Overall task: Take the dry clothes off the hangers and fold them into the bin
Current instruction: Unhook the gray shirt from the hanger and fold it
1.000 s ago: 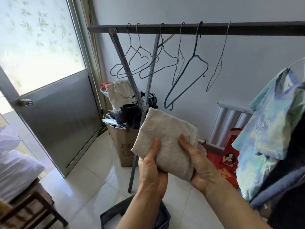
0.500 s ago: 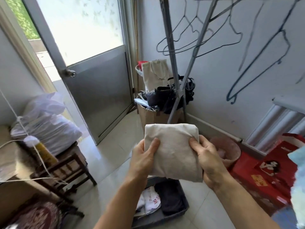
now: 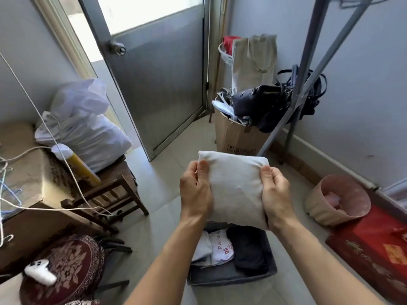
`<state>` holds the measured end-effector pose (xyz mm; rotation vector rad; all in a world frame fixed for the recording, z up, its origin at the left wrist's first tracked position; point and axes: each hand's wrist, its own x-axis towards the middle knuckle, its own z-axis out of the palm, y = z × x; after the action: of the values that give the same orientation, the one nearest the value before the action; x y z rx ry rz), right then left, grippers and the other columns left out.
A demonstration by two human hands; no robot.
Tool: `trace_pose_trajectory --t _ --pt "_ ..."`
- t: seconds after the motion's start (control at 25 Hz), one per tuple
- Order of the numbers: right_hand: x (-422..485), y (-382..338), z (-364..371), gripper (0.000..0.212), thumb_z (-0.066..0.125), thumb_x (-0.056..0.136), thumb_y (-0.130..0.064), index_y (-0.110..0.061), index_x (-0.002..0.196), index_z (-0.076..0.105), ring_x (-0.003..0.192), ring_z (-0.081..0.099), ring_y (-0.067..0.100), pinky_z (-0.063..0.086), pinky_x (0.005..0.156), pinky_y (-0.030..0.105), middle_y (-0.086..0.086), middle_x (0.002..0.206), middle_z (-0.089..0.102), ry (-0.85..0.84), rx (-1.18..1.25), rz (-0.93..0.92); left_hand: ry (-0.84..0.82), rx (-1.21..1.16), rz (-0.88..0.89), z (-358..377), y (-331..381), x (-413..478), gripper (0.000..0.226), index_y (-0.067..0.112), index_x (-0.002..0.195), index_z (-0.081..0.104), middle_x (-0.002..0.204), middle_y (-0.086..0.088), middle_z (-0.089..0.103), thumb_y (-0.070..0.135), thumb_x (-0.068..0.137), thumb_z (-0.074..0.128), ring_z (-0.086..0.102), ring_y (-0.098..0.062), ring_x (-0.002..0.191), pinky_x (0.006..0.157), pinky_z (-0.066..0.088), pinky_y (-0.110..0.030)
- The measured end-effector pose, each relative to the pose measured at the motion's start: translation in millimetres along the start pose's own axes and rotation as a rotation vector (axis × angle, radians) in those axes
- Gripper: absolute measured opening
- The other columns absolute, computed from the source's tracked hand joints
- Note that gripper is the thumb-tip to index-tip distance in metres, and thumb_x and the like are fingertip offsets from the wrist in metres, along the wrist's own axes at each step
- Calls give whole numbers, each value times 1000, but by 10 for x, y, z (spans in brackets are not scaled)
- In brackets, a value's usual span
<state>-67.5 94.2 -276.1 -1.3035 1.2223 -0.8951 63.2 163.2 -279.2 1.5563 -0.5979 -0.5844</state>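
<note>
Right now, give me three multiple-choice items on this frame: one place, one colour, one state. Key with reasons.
1. Where is the grey bin?
A. On the wooden chair
B. On the floor tiles
C. On top of the cardboard box

2. What colour is the folded garment?
A. Beige
B. Red
C. Black

3. What state is that garment in?
A. Hanging on a hanger
B. Lying in the bin
C. Gripped by the left hand and right hand

Key:
1 B: the bin stands directly on the tiles.
2 A: the cloth is pale beige all over.
3 C: a thumb presses its top at either side, and it is not yet in the bin.
</note>
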Motion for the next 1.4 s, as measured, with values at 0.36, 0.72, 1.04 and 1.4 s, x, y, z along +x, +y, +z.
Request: trace_pose_trajectory --t 0.36,0.72,1.04,1.4 --pt "776 1391 320 49 69 76 -31 -3 117 66 97 70 31 56 83 40 20 106 72 -429 269 685 -220 22 -350 53 -1603 721 34 12 88 67 77 -1 69 40 98 52 61 -14 73 67 49 -30" --pt "980 3753 645 33 61 91 -25 -4 116 65 105 67 29 50 97 47 15 109 72 -17 402 696 -72 -544 -963 368 -3827 356 59 7 122 62 102 -9 75 44 78 75 74 -24 87 70 58 -35" --pt "996 5416 468 9 59 91 -1 -1 98 65 91 67 30 52 85 43 17 99 71 226 280 842 60 -134 -1133 943 -5704 162 50 17 128 42 121 -13 61 22 87 70 64 -31 102 92 54 -48" --pt "1421 6782 513 30 62 90 -3 -1 120 59 99 67 33 50 97 50 18 110 69 276 286 1017 -144 -9 -1043 1119 -6740 138 23 16 89 65 92 0 63 -6 89 58 58 -15 84 72 49 -22"
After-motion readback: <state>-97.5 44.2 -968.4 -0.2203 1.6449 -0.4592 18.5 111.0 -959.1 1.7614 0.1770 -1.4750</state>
